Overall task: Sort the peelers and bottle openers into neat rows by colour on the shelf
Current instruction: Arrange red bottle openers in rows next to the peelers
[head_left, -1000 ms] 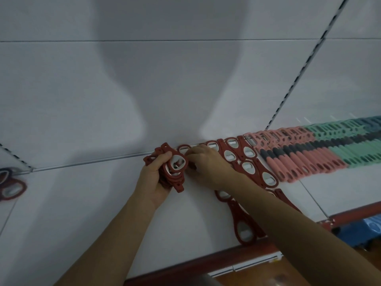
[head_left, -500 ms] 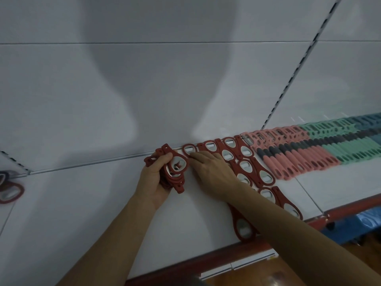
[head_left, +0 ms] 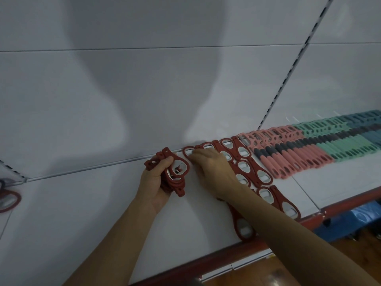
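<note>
A white shelf runs under a plain white back panel, with a red front edge along its near side. At the right we see the sorted rows: blue peelers farthest right, then green peelers, pink peelers, and the laid red bottle openers in staggered lines running from far to near. The left hand keeps its grip closed around a stack of red openers, held just left of that block. A second ago the right hand was at the stack, drawing one off; now it lies flat, fingers extended and grasping nothing, over the far left end of the red block, its fingertips at the newest opener, which sits against the back edge. We judge that one more piece has joined the red row and is being nudged straight, with the stack in hand left to lay. A stray red opener lies well apart at the far left.
</note>
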